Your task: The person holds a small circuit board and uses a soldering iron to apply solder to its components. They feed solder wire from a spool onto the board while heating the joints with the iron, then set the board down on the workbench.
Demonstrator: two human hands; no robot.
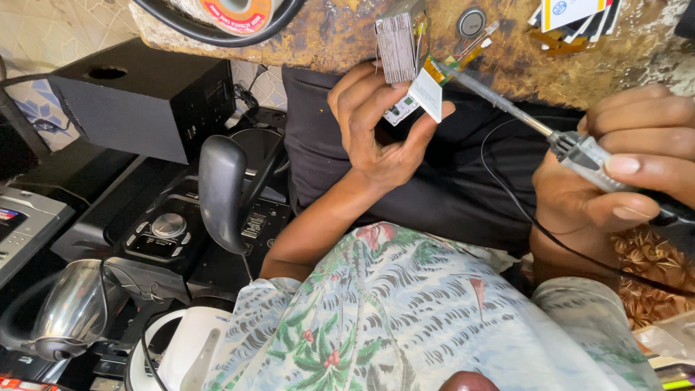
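Below the edge of the mottled brown worktop (507,65), the left hand (376,130) holds a small circuit board (416,98) with a ribbed metal block (397,45) fixed to it, the grip closed around it between thumb and fingers. The right hand (630,166) is closed on the grey handle of a soldering iron (572,148), whose thin metal tip lies against the board's upper edge; a black cord (507,203) trails from the handle across the lap. On the worktop, a round spool with a red label (235,11) sits at upper left inside a black cable loop, and a fanned stack of white, yellow and blue cards (572,14) lies at upper right. At left stand a black speaker box (137,101), a steel kettle (72,308) and a white round container (184,347), contents not visible
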